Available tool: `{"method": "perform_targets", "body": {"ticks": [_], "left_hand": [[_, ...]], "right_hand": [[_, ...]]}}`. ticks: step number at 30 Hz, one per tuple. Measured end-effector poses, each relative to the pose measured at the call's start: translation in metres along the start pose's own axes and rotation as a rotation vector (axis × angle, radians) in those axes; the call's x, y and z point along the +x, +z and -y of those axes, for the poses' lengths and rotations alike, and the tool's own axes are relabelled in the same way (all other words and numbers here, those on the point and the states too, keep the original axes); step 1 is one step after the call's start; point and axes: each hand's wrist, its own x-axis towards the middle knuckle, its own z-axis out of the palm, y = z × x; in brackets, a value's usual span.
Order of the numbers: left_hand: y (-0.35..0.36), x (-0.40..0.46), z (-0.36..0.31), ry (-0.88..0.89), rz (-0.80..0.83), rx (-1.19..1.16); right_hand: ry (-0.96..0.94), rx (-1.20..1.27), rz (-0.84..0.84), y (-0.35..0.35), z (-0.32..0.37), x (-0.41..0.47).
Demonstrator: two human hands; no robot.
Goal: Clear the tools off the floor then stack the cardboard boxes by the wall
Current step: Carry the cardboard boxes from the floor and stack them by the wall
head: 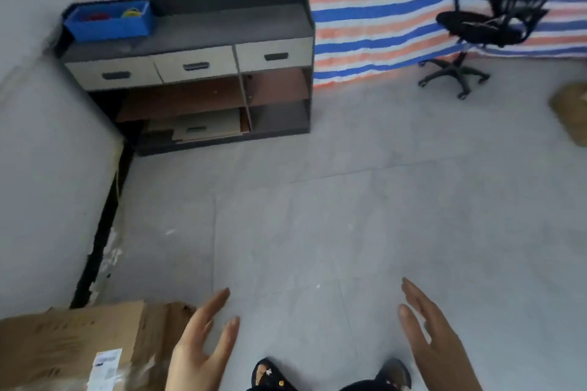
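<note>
Both hands empty, fingers straight: left hand (203,343) just beside cardboard box (79,346) near left, right hand (435,336) over bare floor (317,200). Second box (571,111) far right.

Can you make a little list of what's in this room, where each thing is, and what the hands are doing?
left hand: open, holding nothing
right hand: open, holding nothing
cardboard box: on the floor by the wall, next to the left hand
second cardboard box: at the right edge, partly cut off
cabinet: in the corner, three drawers shut
blue bin: on top of the cabinet
office chair: by the striped tarp
tools on floor: none seen
</note>
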Motion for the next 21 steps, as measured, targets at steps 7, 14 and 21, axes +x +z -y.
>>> {"method": "perform_targets", "body": {"ticks": [7,14,21], "left_hand": [[0.166,-0.011,-0.054,0.139,0.244,0.035],[0.321,-0.043,-0.097,0.255,0.486,0.088],[0.432,-0.045,-0.141,0.358,0.692,0.200]], "right_hand": [[0.102,0.050,-0.318,-0.147,-0.066,-0.021],[0.157,0.121,-0.617,-0.270,-0.128,-0.037],[0.238,0.209,-0.845,-0.327,-0.172,-0.044]]}}
